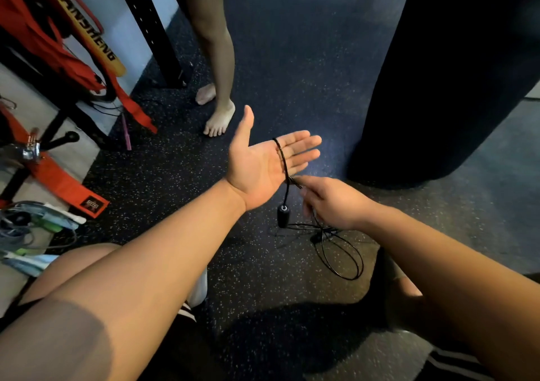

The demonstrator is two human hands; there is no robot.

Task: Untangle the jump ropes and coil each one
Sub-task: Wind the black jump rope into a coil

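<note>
My left hand (263,161) is held out flat, palm up, fingers straight. A thin black jump rope (283,158) is draped across its fingers and hangs down below the palm. A short black handle (283,216) dangles at the rope's end under the hand. My right hand (330,202) pinches the same rope just below my left palm. The remaining rope lies in loose loops (340,252) on the dark speckled floor beneath my right hand. More ropes, blue and green (35,228), lie in a tangle at the far left.
Another person's bare legs and feet (217,117) stand just beyond my left hand. A black punching bag (444,82) hangs at the right. A black rack post (152,29) and red straps (64,59) fill the left side. My knees show at the bottom.
</note>
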